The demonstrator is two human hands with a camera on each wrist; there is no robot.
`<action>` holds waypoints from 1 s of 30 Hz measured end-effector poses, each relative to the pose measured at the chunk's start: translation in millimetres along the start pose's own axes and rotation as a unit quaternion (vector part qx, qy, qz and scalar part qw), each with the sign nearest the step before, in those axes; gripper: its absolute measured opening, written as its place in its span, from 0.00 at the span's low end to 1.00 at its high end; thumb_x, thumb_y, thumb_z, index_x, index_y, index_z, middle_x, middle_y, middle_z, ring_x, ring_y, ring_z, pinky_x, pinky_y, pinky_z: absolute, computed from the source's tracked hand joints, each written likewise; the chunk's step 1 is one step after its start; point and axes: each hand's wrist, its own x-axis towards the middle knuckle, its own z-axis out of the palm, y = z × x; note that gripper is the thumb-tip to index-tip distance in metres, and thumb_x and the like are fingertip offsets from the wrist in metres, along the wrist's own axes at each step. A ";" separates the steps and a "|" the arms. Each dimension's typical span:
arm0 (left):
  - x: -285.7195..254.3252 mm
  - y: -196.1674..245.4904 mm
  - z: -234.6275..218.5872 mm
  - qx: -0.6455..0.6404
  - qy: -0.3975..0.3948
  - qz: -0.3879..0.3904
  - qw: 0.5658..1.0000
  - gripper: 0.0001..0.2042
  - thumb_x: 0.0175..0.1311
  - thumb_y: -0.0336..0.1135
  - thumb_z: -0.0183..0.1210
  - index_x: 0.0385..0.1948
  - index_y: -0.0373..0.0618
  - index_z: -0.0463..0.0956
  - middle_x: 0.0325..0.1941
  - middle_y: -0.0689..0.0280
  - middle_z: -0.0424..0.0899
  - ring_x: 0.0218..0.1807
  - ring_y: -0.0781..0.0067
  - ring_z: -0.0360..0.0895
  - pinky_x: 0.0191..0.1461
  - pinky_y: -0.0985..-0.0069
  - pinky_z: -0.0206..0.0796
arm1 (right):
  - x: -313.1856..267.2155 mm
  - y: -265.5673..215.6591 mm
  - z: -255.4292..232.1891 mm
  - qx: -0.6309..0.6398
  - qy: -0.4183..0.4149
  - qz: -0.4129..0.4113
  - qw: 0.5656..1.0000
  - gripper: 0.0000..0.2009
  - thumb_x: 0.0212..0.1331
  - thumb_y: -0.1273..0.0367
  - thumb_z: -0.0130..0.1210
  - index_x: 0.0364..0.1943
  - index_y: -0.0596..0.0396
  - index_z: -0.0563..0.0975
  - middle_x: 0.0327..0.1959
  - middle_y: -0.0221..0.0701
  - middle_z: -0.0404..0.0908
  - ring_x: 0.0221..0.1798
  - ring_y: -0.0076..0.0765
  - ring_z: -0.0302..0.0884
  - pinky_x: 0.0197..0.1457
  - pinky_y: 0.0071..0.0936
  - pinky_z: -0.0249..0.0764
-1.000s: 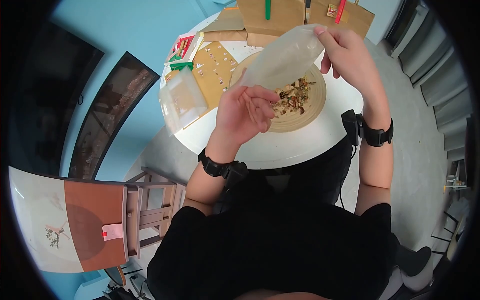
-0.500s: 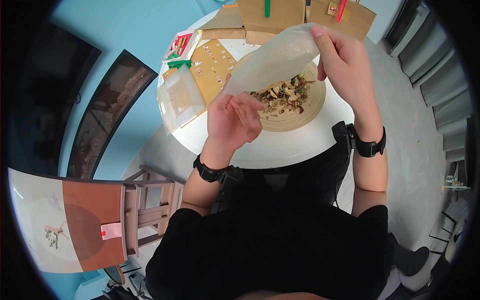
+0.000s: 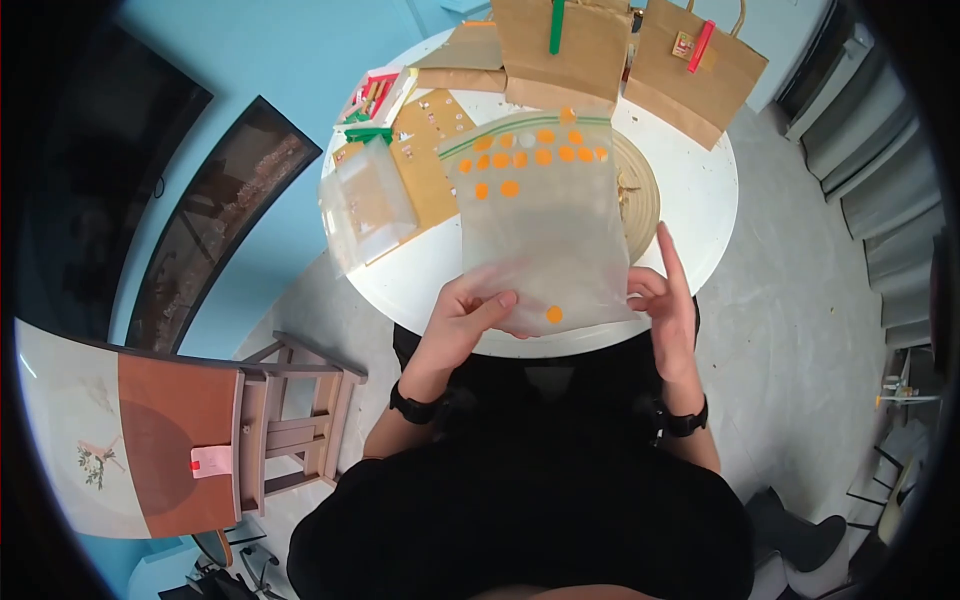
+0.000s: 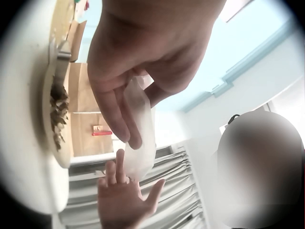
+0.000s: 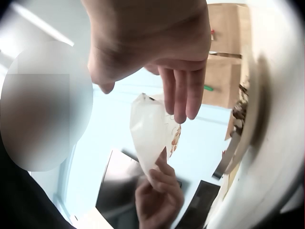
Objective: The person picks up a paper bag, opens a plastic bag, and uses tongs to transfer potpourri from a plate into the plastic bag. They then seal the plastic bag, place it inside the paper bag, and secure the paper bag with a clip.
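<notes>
A frosted zip bag with orange dots and a green seal line at its far end hangs in front of my body. My left hand pinches its near left corner, thumb on the upper face. Beside the near right corner is my right hand, its index finger straight and, in the left wrist view, its thumb spread apart. Behind the bag sits a round ribbed plate, mostly hidden in the head view. Dried, mushroom-like pieces lie heaped on it, with a metallic strip at its edge in the right wrist view.
Two brown paper bags with green and red clips stand at the back of the round white table. On the left are a clear plastic bag, a brown sticker-dotted sheet and a small tray of red and green items.
The zip bag has come away from over the plate toward my body, its dotted face now up. My right hand has let go of its end and dropped to the near right corner.
</notes>
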 end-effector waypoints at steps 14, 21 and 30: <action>-31.1 -14.4 -21.7 0.115 -0.010 -0.172 0.978 0.13 0.76 0.33 0.57 0.50 0.31 0.80 0.41 0.51 0.90 0.34 0.63 0.90 0.39 0.76 0.80 | 38.4 8.8 3.0 0.172 0.229 0.089 0.954 0.13 0.74 0.66 0.57 0.51 0.62 0.83 0.47 0.30 0.86 0.50 0.20 0.79 0.59 0.22 0.72; -33.6 -4.8 -41.5 0.100 -0.169 -0.146 0.970 0.17 0.77 0.36 0.58 0.56 0.30 0.78 0.45 0.54 0.89 0.43 0.67 0.89 0.46 0.76 0.79 | 43.7 7.3 14.3 0.175 0.236 0.047 0.955 0.13 0.75 0.65 0.57 0.50 0.62 0.83 0.46 0.29 0.86 0.49 0.20 0.79 0.57 0.22 0.73; -7.8 3.4 -25.7 -0.127 0.111 0.083 0.982 0.15 0.80 0.41 0.53 0.52 0.36 0.77 0.53 0.58 0.86 0.53 0.66 0.85 0.53 0.67 0.79 | 32.0 -12.8 61.0 0.058 -0.054 0.209 0.975 0.09 0.72 0.68 0.61 0.47 0.61 0.83 0.36 0.24 0.84 0.40 0.16 0.79 0.43 0.20 0.78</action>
